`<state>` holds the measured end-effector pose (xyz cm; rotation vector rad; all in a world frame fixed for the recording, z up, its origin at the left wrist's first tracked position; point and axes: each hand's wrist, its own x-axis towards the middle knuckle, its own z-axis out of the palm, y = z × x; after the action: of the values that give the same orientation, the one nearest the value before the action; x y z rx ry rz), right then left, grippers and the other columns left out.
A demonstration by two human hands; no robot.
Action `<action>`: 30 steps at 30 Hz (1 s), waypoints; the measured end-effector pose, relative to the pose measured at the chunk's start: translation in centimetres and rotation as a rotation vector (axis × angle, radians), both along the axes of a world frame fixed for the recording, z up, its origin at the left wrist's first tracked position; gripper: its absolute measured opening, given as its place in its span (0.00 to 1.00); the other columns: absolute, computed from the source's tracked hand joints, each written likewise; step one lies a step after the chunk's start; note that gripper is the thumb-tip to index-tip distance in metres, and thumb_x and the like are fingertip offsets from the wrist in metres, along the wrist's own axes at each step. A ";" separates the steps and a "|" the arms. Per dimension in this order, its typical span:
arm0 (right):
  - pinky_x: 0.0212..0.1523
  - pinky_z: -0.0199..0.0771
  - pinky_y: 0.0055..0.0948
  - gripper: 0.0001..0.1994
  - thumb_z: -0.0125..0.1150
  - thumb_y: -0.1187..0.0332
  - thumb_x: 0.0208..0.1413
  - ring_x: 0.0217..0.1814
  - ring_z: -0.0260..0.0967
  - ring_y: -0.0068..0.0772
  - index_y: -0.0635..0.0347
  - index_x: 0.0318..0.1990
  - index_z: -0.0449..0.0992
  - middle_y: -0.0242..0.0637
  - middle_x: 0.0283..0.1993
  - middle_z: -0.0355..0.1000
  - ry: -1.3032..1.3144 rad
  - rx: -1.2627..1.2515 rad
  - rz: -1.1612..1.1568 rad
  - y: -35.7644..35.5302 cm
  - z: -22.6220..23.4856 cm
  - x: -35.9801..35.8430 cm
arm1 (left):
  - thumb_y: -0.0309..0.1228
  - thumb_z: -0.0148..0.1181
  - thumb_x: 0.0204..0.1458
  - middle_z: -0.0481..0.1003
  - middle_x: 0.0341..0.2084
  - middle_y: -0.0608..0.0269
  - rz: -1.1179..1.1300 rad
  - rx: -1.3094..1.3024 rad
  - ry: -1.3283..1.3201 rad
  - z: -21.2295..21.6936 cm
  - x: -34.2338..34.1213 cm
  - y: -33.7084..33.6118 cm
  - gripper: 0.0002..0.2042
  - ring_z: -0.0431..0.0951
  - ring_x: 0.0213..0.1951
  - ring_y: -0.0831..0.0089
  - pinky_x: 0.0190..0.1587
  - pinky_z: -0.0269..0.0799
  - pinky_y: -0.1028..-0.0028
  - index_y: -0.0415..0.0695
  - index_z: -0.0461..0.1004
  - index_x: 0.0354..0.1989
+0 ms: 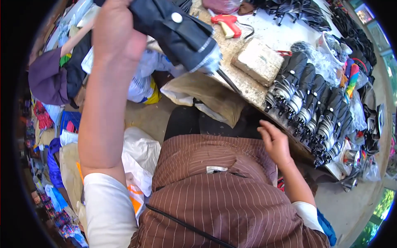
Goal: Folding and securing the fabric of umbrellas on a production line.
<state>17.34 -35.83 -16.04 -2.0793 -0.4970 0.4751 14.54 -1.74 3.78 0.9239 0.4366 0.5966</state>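
Note:
My left hand (120, 39) is raised at the top, closed around a folded black umbrella (175, 35); its fingertips are partly out of view. A white round button and a pale trimmed edge show on the umbrella's cloth. Its thin dark shaft (228, 81) points down to the right, over the table's edge. Lower down, my right hand (275, 142) hovers by the near edge of the table with its fingers apart and nothing in them. Closest to it on the table is a row of folded black umbrellas (312, 103) with silvery ribs.
A pale, rough block (258, 62) and a red-and-cream tagging gun (226, 25) lie on the worn table (247, 94). Loose black umbrella parts (289, 10) cover its far side. Plastic bags (142, 149) lie at left, where another person's forearm (77, 38) reaches in.

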 end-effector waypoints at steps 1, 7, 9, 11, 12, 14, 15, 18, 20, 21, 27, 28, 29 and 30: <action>0.39 0.73 0.26 0.14 0.52 0.75 0.57 0.35 0.72 0.33 0.65 0.50 0.72 0.39 0.38 0.76 -0.218 -0.045 0.145 -0.2 -0.7 -0.1 | 0.31 0.56 0.52 0.70 0.38 0.56 -0.067 0.203 -0.148 0.7 0.1 0.4 0.14 0.74 0.41 0.70 0.49 0.67 0.73 0.39 0.65 0.45; 0.37 0.72 0.31 0.13 0.58 0.74 0.51 0.35 0.72 0.42 0.64 0.46 0.74 0.41 0.37 0.76 -0.383 -0.079 0.392 0.1 -5.9 -3.1 | 0.23 0.63 0.43 0.74 0.23 0.66 0.152 1.200 -0.184 -8.2 4.4 -0.1 0.07 0.72 0.27 0.76 0.36 0.67 0.79 0.39 0.73 0.30; 0.39 0.72 0.33 0.13 0.57 0.70 0.53 0.35 0.72 0.44 0.62 0.46 0.73 0.41 0.36 0.75 -0.331 -0.041 0.431 0.4 -5.8 -3.7 | 0.23 0.64 0.42 0.74 0.25 0.66 0.032 1.080 -0.155 -13.3 5.4 -0.5 0.09 0.71 0.27 0.75 0.36 0.67 0.79 0.40 0.71 0.31; 0.40 0.72 0.32 0.15 0.58 0.70 0.52 0.37 0.71 0.43 0.63 0.47 0.73 0.41 0.37 0.75 -0.374 -0.006 0.371 0.5 -4.0 -2.6 | 0.23 0.64 0.43 0.73 0.26 0.66 -0.054 0.930 -0.115 -13.0 5.8 -1.9 0.08 0.71 0.27 0.75 0.37 0.67 0.78 0.40 0.71 0.31; 0.41 0.71 0.31 0.16 0.59 0.70 0.51 0.38 0.71 0.42 0.63 0.48 0.72 0.41 0.39 0.74 -0.406 0.037 0.340 0.8 -2.6 -2.1 | 0.23 0.63 0.44 0.73 0.26 0.65 -0.123 0.785 -0.045 -12.8 5.6 -2.7 0.08 0.71 0.27 0.74 0.37 0.68 0.77 0.40 0.70 0.31; 0.47 0.70 0.33 0.22 0.62 0.70 0.49 0.45 0.70 0.43 0.63 0.53 0.69 0.43 0.47 0.72 -0.504 0.106 0.229 2.2 1.3 -0.5 | 0.23 0.63 0.45 0.73 0.28 0.64 -0.191 0.652 -0.090 -11.2 4.9 -4.9 0.08 0.71 0.29 0.74 0.38 0.68 0.77 0.40 0.70 0.33; 0.53 0.67 0.33 0.31 0.65 0.67 0.48 0.54 0.66 0.44 0.63 0.60 0.62 0.47 0.58 0.64 -0.540 0.117 0.259 2.9 3.0 0.5 | 0.23 0.62 0.46 0.72 0.29 0.64 -0.233 0.527 -0.113 -10.1 4.1 -6.1 0.09 0.71 0.30 0.73 0.39 0.67 0.77 0.40 0.70 0.34; 0.57 0.65 0.34 0.39 0.67 0.66 0.44 0.59 0.61 0.48 0.61 0.65 0.55 0.51 0.64 0.53 -0.790 0.211 0.247 7.0 7.8 2.1 | 0.23 0.61 0.47 0.72 0.32 0.62 -0.327 0.265 -0.149 -8.6 2.8 -8.6 0.10 0.71 0.33 0.73 0.42 0.67 0.76 0.40 0.70 0.38; 0.57 0.64 0.34 0.40 0.67 0.67 0.44 0.60 0.60 0.49 0.61 0.65 0.53 0.52 0.65 0.51 -0.835 0.243 0.257 8.1 8.9 2.4 | 0.25 0.60 0.50 0.71 0.36 0.61 -0.319 0.229 -0.217 -8.2 2.4 -9.7 0.15 0.72 0.37 0.71 0.46 0.66 0.75 0.41 0.67 0.45; 0.57 0.65 0.35 0.39 0.65 0.70 0.44 0.59 0.61 0.49 0.60 0.66 0.53 0.51 0.64 0.52 -0.761 0.255 0.276 8.5 9.3 2.9 | 0.26 0.60 0.51 0.71 0.38 0.61 -0.305 0.216 -0.259 -7.9 2.5 -9.9 0.17 0.72 0.40 0.71 0.48 0.65 0.74 0.42 0.65 0.49; 0.56 0.67 0.38 0.37 0.58 0.74 0.46 0.56 0.63 0.51 0.45 0.66 0.55 0.50 0.61 0.55 -0.537 -0.291 -0.092 4.7 12.0 7.5 | 0.32 0.58 0.55 0.70 0.43 0.59 -0.465 0.261 0.077 -12.7 -2.0 -4.0 0.17 0.71 0.44 0.72 0.49 0.65 0.77 0.39 0.67 0.51; 0.56 0.66 0.40 0.36 0.58 0.73 0.47 0.56 0.63 0.53 0.44 0.66 0.55 0.51 0.62 0.54 -0.600 -0.378 -0.153 3.3 11.8 8.6 | 0.32 0.57 0.56 0.71 0.41 0.59 -0.527 0.162 0.132 -13.7 -3.2 -3.1 0.16 0.72 0.42 0.72 0.47 0.67 0.77 0.40 0.68 0.50; 0.57 0.66 0.41 0.35 0.57 0.72 0.48 0.56 0.63 0.55 0.44 0.66 0.55 0.52 0.63 0.53 -0.663 -0.465 -0.219 1.5 11.2 9.7 | 0.32 0.56 0.56 0.72 0.40 0.59 -0.593 0.064 0.185 -14.5 -4.2 -2.5 0.14 0.73 0.40 0.73 0.46 0.68 0.77 0.41 0.69 0.49; 0.56 0.66 0.46 0.32 0.57 0.67 0.50 0.58 0.60 0.58 0.44 0.65 0.56 0.55 0.64 0.51 -0.638 -0.634 -0.296 0.2 10.7 10.5 | 0.32 0.56 0.56 0.72 0.40 0.59 -0.580 0.054 0.178 -15.5 -4.9 -2.1 0.14 0.73 0.40 0.73 0.46 0.68 0.77 0.41 0.69 0.49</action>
<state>27.85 -35.66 -5.38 -2.8680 -0.4134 -0.2675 9.66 -3.81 -11.72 1.1001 0.2895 -0.0033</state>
